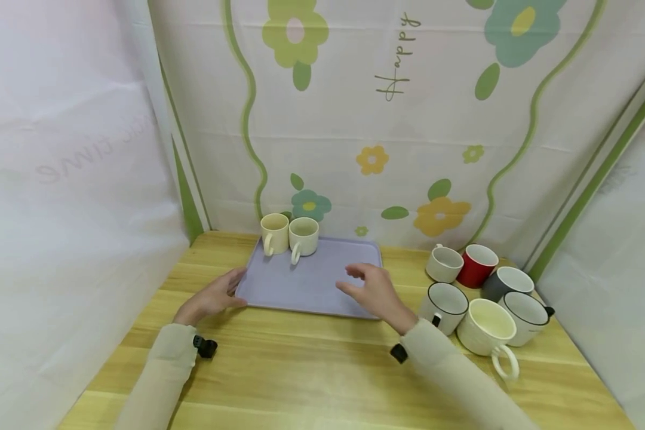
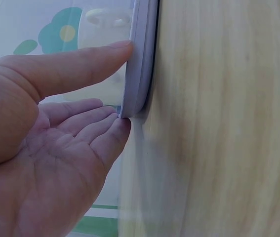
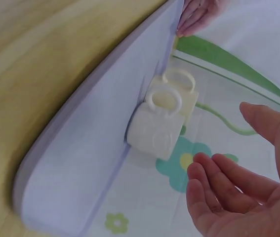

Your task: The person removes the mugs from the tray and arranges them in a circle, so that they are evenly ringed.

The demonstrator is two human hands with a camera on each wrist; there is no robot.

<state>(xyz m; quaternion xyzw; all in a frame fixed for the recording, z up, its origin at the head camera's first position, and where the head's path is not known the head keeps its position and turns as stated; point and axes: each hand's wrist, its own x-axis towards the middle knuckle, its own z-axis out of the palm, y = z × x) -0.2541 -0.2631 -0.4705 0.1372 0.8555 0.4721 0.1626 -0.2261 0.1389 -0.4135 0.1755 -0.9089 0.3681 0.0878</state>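
Note:
A lilac tray point(image 1: 306, 286) lies on the wooden table. On its back left part stand a pale yellow mug point(image 1: 276, 236) and a white mug point(image 1: 304, 237), side by side, with handles toward the front. My left hand point(image 1: 215, 297) is at the tray's left edge; in the left wrist view the thumb and straight fingertips point(image 2: 116, 129) touch the rim. Above the tray's right part my right hand point(image 1: 375, 291) hovers with nothing in it, its fingers loosely bent and apart from the thumb. The right wrist view shows this hand point(image 3: 238, 192) away from both mugs.
Several mugs cluster on the table's right: a small white mug point(image 1: 444, 264), a red mug point(image 1: 476, 267), a dark grey mug point(image 1: 495, 286), black-rimmed white mugs point(image 1: 442, 310) and a cream mug point(image 1: 481, 334). Patterned cloth point(image 1: 322, 119) walls the back and sides.

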